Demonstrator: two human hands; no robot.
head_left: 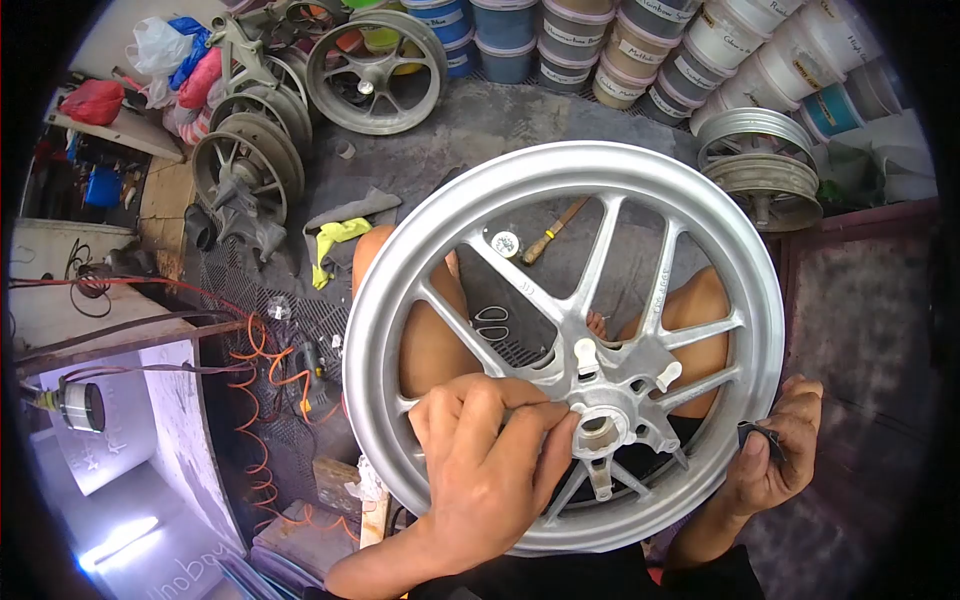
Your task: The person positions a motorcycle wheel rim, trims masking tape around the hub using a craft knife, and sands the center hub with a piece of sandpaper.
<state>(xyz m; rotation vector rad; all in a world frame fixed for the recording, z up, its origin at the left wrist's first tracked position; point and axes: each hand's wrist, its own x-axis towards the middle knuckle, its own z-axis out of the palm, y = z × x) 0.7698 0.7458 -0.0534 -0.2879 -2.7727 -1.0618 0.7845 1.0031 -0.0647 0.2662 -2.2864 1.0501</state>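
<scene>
A silver-grey motorcycle wheel (600, 160) is tilted up over the person's legs, its hub (603, 428) facing the camera. My left hand (490, 460) reaches over the lower left spokes, fingers pinched together against the hub's edge. Whatever lies between those fingertips is hidden. At the lower right of the rim, my right hand (780, 460) is closed on a small dark folded piece (762, 436), possibly sandpaper. Two white pieces, like tape, cover parts around the hub: a first white piece (586, 352) above it and a second white piece (668, 376) to its right.
Scissors (491, 322), a wooden-handled tool (555, 232) and a yellow cloth (337, 245) lie on the floor. An orange coiled hose (262, 440) runs along the left. Other wheels (375, 75) and stacked labelled tubs (575, 40) stand behind; more rims (760, 165) sit right.
</scene>
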